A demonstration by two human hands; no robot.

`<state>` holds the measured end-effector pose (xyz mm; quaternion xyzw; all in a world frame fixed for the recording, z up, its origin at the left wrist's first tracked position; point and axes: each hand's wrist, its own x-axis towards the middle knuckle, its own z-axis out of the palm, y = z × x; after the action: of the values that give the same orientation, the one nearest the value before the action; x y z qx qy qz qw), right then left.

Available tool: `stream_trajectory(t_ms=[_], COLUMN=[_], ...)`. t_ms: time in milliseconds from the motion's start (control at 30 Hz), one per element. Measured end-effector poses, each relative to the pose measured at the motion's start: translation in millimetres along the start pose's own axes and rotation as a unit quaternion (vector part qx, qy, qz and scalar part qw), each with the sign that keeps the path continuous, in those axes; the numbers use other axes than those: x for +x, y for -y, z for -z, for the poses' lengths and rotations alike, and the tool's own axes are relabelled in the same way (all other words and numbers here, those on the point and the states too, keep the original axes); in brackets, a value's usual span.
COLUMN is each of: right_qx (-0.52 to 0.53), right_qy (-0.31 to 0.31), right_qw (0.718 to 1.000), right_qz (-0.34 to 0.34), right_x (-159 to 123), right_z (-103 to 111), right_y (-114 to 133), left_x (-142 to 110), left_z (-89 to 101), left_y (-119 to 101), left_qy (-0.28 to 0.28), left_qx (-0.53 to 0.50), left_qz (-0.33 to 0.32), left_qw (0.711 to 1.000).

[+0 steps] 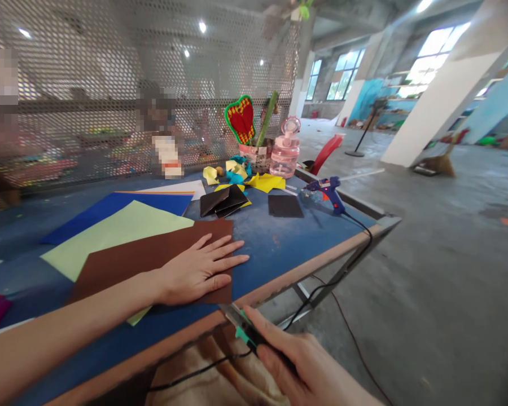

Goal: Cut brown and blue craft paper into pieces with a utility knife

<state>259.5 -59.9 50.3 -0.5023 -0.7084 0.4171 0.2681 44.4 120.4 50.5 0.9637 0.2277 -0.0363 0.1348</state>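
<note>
My left hand (198, 270) lies flat with fingers spread on a brown felt sheet (152, 254) at the near edge of the blue table (279, 242). My right hand (309, 361) is closed round a small tool with a green and black handle and a metal tip, probably scissors (243, 327). It is held just below the table's front edge, with the tip pointing at the brown sheet's near corner. A pale green sheet (118, 231) and a dark blue sheet (122, 206) lie under and behind the brown one.
Black folded pieces (222, 200) and a black rectangle (284, 206) lie farther back. A blue glue gun (330, 189) sits at the right edge, its black cord (355, 254) hanging off. Yellow scraps (265, 181), a felt ornament (240, 118) and a pink bottle (285, 149) stand behind. Mesh screen beyond.
</note>
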Motion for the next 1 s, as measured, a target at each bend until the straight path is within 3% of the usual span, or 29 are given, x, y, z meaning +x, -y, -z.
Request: stream_trajectory(t_ms=[267, 500, 700, 800, 1000], right_qx=[-0.011, 0.002, 0.008, 0.005, 0.008], right_qy=[0.008, 0.043, 0.054, 0.065, 0.057], right_qw=[0.999, 0.997, 0.998, 0.998, 0.998], right_qz=[-0.031, -0.063, -0.007, 0.000, 0.006], right_x=[-1.0, 2.3, 6.5, 7.5, 5.9], right_z=[-1.0, 22.7, 40.0, 42.1, 42.1], right_y=[1.3, 10.5, 5.3, 2.6, 4.5], left_x=[1.6, -0.5, 1.1, 3.4, 22.9], left_z=[4.8, -0.5, -3.8, 10.4, 60.6], left_y=[5.4, -8.7, -14.7, -7.7, 2.5], left_qy=[0.007, -0.018, -0.020, 0.008, 0.070], left_qx=[-0.003, -0.004, -0.010, -0.006, 0.041], left_qz=[0.001, 0.072, 0.100, 0.072, -0.019], left_qw=[1.000, 0.997, 0.995, 0.997, 0.997])
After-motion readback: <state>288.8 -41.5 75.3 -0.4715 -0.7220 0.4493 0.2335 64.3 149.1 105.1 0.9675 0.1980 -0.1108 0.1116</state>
